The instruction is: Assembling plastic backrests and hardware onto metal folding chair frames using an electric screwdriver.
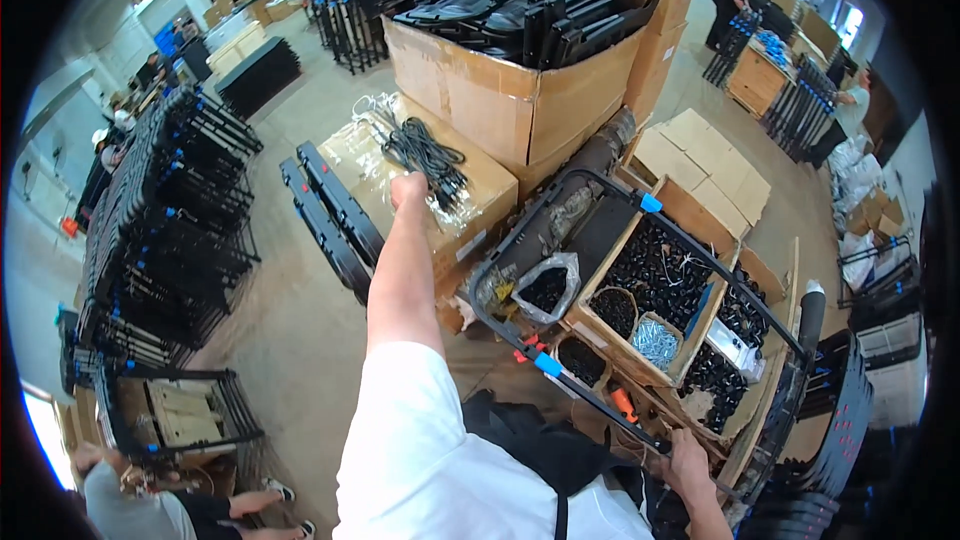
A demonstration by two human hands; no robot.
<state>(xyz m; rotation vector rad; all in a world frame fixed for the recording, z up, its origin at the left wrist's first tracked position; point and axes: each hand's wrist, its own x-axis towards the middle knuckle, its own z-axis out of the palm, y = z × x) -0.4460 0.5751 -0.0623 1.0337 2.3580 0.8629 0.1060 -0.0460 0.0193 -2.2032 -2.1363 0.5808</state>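
Observation:
My left arm reaches far forward, and my left hand (408, 189) is closed at the near edge of a bundle of black cables (428, 150). The fingertips are partly hidden among the cables. This bundle lies on a taped cardboard box (480, 178), with pale ties at its far end. At the lower right, my right hand (690, 465) is closed round the near end of a black tubular frame (610, 410). The frame bends in a U, has blue sleeves, and lies over a bench with parts boxes.
An open carton (460, 75) of black plastic parts stands beyond the cables. Below the frame, boxes hold black fittings (655, 265) and silver screws (655, 342). Folded black frames (335, 220) stand left of the taped box. Racked frames (165, 240) line the left; several people work around.

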